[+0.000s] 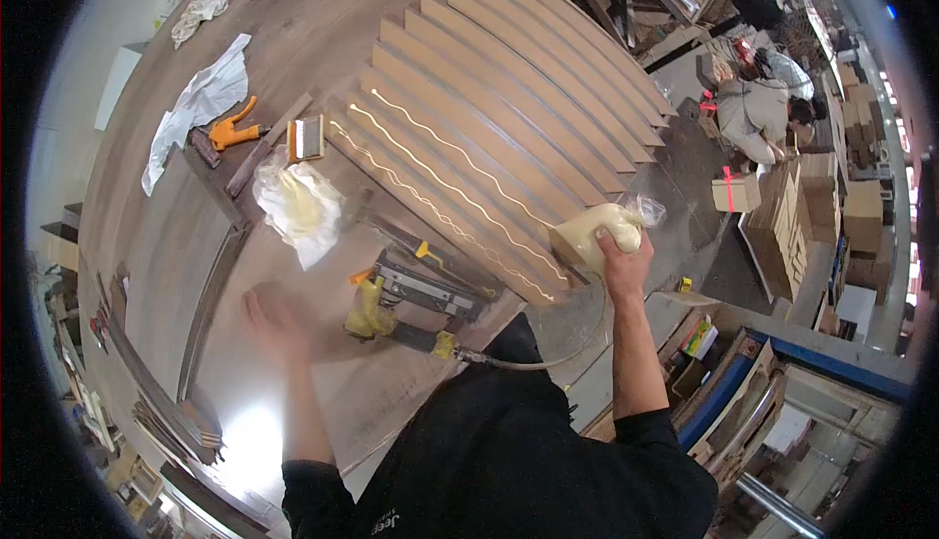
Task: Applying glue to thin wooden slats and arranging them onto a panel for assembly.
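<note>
My right hand (pixel 626 260) is closed around a soft plastic bag of cream-coloured glue (pixel 585 236), with the bag's clear loose end beside my fingers. The bag's narrow end is over the near right end of a row of overlapping brown wooden slats (pixel 499 89). Wavy lines of glue (pixel 430 162) run along several of the nearest slats, and one of them reaches the bag. My left hand (pixel 274 322) is over the bare worktop, its fingers smeared by motion. Between my hands lies a nail gun (pixel 421 294) wrapped in yellow tape, with a hose attached.
A crumpled plastic bag (pixel 298 204), a small open box (pixel 306 138), an orange air blow gun (pixel 235 130) and white paper (pixel 201 104) lie on the left. Wooden strips (pixel 210 314) edge the worktop. A co-worker (pixel 758 113) bends over cardboard boxes (pixel 738 192) at the right.
</note>
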A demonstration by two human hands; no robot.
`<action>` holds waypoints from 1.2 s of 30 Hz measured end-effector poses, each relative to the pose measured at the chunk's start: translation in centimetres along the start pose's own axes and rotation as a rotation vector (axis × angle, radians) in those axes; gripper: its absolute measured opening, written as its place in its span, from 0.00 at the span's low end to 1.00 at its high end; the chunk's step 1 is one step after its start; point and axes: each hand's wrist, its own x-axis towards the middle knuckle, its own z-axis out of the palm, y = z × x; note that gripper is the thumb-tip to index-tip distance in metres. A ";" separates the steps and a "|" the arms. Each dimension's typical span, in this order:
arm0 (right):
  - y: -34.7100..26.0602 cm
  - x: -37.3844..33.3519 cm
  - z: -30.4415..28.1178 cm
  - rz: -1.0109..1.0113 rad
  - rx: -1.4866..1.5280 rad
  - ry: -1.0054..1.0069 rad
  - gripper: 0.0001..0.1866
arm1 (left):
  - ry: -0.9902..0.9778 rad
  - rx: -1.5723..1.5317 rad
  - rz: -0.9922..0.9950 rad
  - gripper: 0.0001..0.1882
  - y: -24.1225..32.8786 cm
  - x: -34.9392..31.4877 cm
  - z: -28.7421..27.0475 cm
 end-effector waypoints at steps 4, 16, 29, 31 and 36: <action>0.7 -1.4 -2.4 0.011 -0.067 0.013 0.22 | -0.003 -0.008 0.038 0.27 -0.3 0.1 0.0; 1.7 -3.1 -5.5 0.060 -0.064 0.080 0.23 | -0.025 0.012 -0.007 0.28 0.5 0.0 -0.2; -2.0 1.3 -3.7 0.395 1.403 -0.400 0.36 | -0.053 0.078 0.005 0.28 0.4 -0.1 -1.2; -4.1 2.2 -1.0 0.404 1.440 -0.468 0.36 | -0.032 0.114 -0.010 0.28 -0.4 -0.2 0.1; -6.7 5.7 9.9 0.205 0.964 -0.269 0.27 | -0.045 0.091 -0.068 0.29 0.8 -0.1 -1.0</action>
